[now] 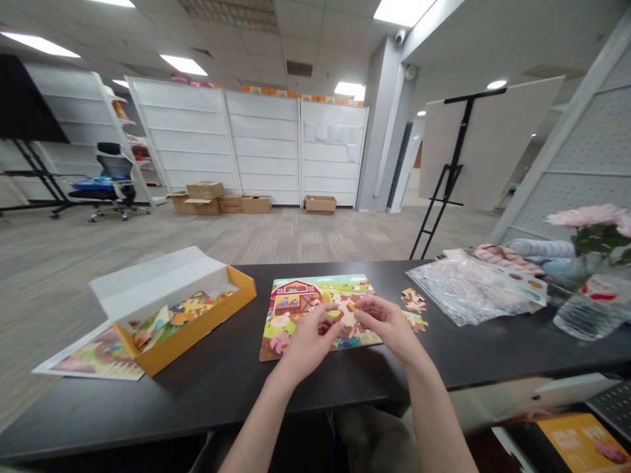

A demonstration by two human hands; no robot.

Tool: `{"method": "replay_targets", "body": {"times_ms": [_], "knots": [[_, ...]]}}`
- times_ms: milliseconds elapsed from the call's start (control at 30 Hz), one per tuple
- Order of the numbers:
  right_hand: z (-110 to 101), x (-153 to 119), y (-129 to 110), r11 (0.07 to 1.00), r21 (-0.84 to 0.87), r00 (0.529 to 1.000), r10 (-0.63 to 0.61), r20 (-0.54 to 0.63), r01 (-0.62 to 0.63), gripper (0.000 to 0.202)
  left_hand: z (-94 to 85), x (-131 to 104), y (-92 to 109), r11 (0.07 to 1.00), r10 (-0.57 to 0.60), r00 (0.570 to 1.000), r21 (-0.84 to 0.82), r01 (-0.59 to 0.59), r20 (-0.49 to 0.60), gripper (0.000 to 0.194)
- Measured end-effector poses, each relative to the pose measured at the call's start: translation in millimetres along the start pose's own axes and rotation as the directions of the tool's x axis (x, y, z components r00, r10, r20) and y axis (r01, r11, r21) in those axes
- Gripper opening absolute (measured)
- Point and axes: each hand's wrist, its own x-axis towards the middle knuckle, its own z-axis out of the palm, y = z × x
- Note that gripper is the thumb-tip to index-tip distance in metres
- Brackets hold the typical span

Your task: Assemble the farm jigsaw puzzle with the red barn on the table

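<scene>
A farm-scene jigsaw puzzle (290, 328) lies flat on the black table, with a red barn, a pink pig and a white hen printed on it. Over its right half, a small pale puzzle piece (348, 314) sits between my two hands. My left hand (315, 332) is curled, its thumb and fingertips at the piece's left side. From the right, my right hand (387, 322) pinches at the same piece, partly covering it. Loose puzzle pieces (413, 300) rest just right of the puzzle, some behind my right hand.
On the left, an open yellow box (197, 335) holds several puzzle pieces, with a printed sheet (93, 355) under it. A clear plastic bag (478, 289), a plastic bottle (591, 315) and pink flowers (591, 220) stand at the right. Below the table edge lies another yellow box (582, 440).
</scene>
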Motion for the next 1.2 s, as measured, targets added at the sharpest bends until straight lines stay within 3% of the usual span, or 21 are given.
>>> {"method": "replay_targets", "body": {"times_ms": [200, 400, 567, 733, 1100, 1200], "knots": [[2, -2, -1, 0.999, -0.005, 0.999, 0.044, -0.001, -0.044, 0.041, -7.2, 0, -1, 0.981, -0.061, 0.997, -0.186, 0.054, -0.035, 0.038], [-5, -5, -3, 0.999, -0.022, 0.998, 0.047, 0.031, -0.047, 0.043, -8.4, -1, -3, 0.993, -0.033, 0.998, -0.114, 0.027, -0.05, 0.023], [-8, -6, 2, 0.999, -0.048, 0.987, 0.022, 0.162, -0.015, 0.042, -2.3, -2, -4, 0.997, -0.031, 0.999, -0.071, 0.028, -0.043, 0.022], [-13, -3, 8, 0.998, -0.053, 0.994, -0.017, 0.105, 0.023, 0.04, 2.3, 0, -4, 0.99, -0.035, 0.999, -0.134, 0.03, -0.039, 0.025], [-13, -5, 6, 0.998, -0.058, 0.99, 0.008, 0.142, 0.001, 0.04, 6.7, 6, -8, 0.99, -0.019, 0.995, -0.141, 0.005, -0.094, 0.022], [-28, 0, 11, 0.991, -0.127, 0.999, -0.041, 0.022, 0.044, 0.041, 6.8, 3, -9, 1.0, 0.011, 0.994, -0.018, -0.013, -0.112, 0.022]]}}
